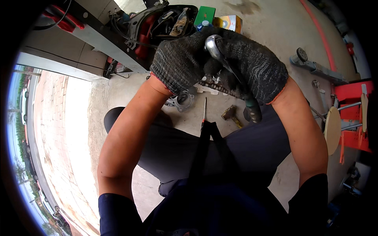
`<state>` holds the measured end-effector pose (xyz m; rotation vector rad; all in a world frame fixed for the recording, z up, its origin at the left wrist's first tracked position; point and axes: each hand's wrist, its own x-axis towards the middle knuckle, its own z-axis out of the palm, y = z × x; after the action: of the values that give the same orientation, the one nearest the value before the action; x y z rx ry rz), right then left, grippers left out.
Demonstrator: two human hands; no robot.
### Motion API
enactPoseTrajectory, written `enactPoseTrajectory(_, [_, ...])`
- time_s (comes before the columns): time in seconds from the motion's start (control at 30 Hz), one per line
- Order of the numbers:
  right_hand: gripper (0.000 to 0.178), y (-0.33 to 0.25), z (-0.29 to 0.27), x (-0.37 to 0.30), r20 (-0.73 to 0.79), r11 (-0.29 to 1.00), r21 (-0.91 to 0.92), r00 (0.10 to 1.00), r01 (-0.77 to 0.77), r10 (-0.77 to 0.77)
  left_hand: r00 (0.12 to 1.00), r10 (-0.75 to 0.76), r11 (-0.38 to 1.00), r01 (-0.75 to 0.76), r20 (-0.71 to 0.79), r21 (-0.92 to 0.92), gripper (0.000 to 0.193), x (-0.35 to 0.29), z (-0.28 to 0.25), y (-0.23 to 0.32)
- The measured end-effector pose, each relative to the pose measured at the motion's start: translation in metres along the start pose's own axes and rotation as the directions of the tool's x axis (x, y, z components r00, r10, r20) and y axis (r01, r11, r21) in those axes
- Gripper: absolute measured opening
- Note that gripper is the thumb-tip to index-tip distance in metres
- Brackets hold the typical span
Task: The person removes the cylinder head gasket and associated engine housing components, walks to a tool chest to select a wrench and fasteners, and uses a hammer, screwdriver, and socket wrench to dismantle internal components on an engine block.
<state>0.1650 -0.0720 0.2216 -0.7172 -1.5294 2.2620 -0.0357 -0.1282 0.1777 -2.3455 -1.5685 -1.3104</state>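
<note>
Both my hands wear dark grey knitted gloves and meet in front of me over some metal parts. My right hand (256, 65) is closed on a ratchet wrench (213, 44); its shiny round head points up and its dark green handle slants down past the palm. My left hand (177, 63) is curled beside the wrench head, its fingertips hidden, so what it grips cannot be made out. Beneath the hands, a chain-like metal part (220, 89) partly shows. A flat metal gasket (184, 100) lies on the floor near my left wrist.
A screwdriver (204, 108) and a hammer (230, 113) lie on the floor before my crossed legs. Farther off are a bin of parts (171, 23), a green box (205, 16) and a yellow-white box (230, 23). A metal frame (106, 43) stands left, red equipment (352, 102) right.
</note>
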Motion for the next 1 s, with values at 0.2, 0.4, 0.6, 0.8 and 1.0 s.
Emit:
enactPoseTrajectory(0.2, [0.031, -0.011, 0.015, -0.047, 0.040, 0.935, 0.274, 0.969, 0.225, -0.245, 0.989, 0.098, 0.977, -0.074, -0.114, 0.199, 0.037, 0.026, -0.017, 0.053])
enactPoseTrajectory(0.4, [0.032, -0.018, -0.004, -0.078, -0.213, 0.947, 0.264, 0.969, 0.184, -0.129, 0.992, 0.088, 0.981, -0.071, -0.091, 0.178, 0.035, 0.045, 0.008, 0.091])
enactPoseTrajectory(0.6, [0.027, -0.005, -0.024, -0.074, -0.259, 0.941, 0.264, 0.955, 0.210, -0.141, 0.921, 0.094, 0.994, -0.067, 0.379, -0.085, 0.049, 0.071, 0.012, 0.079])
enactPoseTrajectory(0.8, [0.026, 0.024, -0.048, -0.054, -0.350, 0.918, 0.390, 0.934, 0.073, 0.074, 0.804, -0.109, 0.993, 0.065, 0.585, 0.096, 0.060, 0.078, 0.065, 0.056])
enactPoseTrajectory(1.0, [0.028, 0.099, -0.100, 0.012, -0.550, 0.806, 0.578, 0.790, 0.127, 0.270, 0.948, -0.084, 0.994, 0.101, 0.306, -0.040, 0.051, 0.046, 0.157, -0.007])
